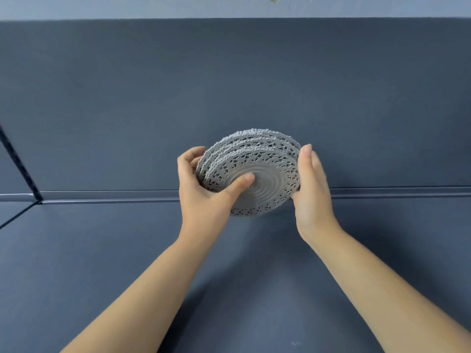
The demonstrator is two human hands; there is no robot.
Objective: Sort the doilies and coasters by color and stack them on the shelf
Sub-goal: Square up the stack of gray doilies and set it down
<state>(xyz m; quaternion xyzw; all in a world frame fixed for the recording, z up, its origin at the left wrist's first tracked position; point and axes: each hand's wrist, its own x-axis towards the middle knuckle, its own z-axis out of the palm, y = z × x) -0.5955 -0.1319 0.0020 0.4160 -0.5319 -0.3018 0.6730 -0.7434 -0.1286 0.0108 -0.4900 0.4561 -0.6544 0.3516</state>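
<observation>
Grey doilies [254, 159], in the head view, sat fanned and tilted, pinched by the left hand [201, 192], thumb on top, fingers curled beneath, while the flat right hand [313, 189] pressed the opposite rim, best squaring them before lowering to the shelf [102, 250] below.

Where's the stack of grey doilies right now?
Centre of the head view: the left hand grips the grey doily stack, the right hand lies flat against its right edge.
</observation>
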